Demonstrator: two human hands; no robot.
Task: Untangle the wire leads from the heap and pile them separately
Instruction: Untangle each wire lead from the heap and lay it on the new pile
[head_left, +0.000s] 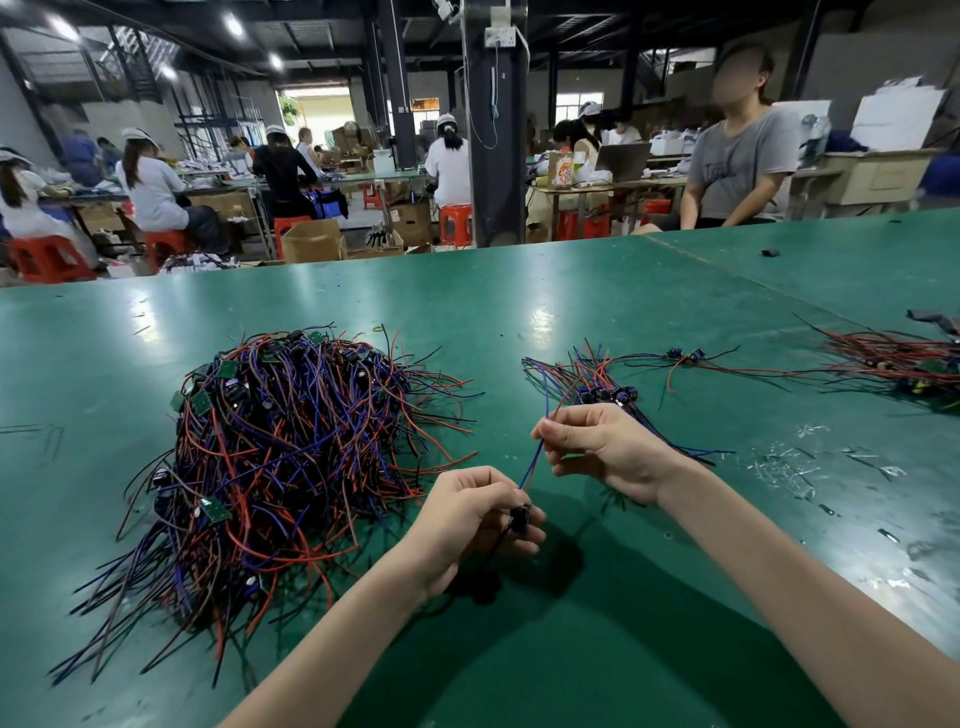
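L hand & R hand pinch one lead, stretched diag. btwn them. Sorted pile lies just beyond R hand; heap left of L hand.

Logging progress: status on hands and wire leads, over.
Left hand grips lead by black end; right hand pinches its blue wire. Clear of heap; small pile behind right hand. Nothing blocking.

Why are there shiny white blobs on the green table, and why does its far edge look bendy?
Head view: the blobs are glare, ceiling lamps reflecting off the glossy green table; head view: the wide-angle lens curves the table's far edge; head view: the left hand and right hand, holding a wire lead, cast soft dark shadows on the table beneath them.
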